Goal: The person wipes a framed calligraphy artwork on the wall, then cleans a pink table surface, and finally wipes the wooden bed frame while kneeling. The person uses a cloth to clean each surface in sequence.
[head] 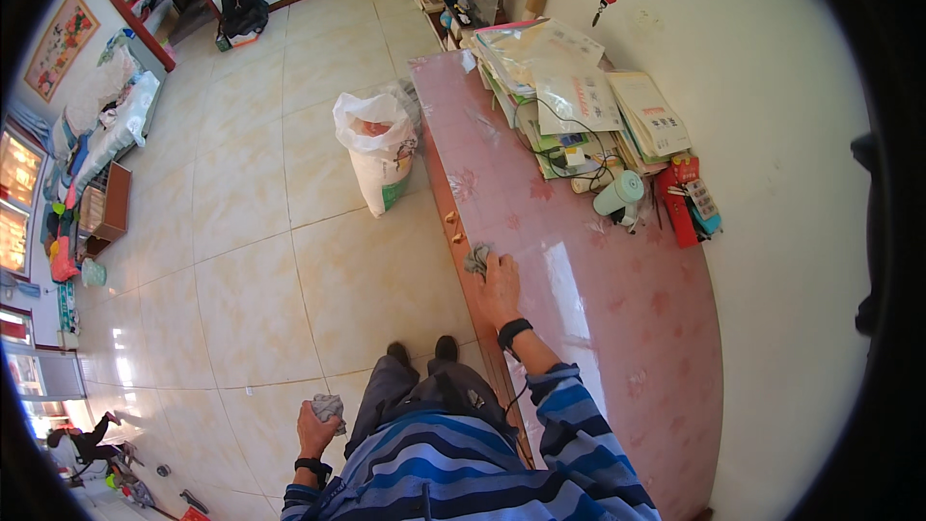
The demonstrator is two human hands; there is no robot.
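My right hand (500, 289) is closed on a crumpled grey cloth (477, 260) at the left edge of the long table, which has a pink, leaf-patterned cover (636, 318) under a shiny clear layer. Low beside my left thigh, my left hand (315, 428) grips another crumpled grey cloth (330, 407) in the air over the tiled floor. Just ahead of the right hand, small knobs (454, 226) show on the table's brown side. Black bands circle both wrists.
Papers and booklets (579, 98), a tangled cable, a mint-green bottle (623, 192) and red boxes (680, 211) lie along the wall side of the table. An open white sack (377, 166) stands on the floor left of the table. Another person (87, 445) is far off at lower left.
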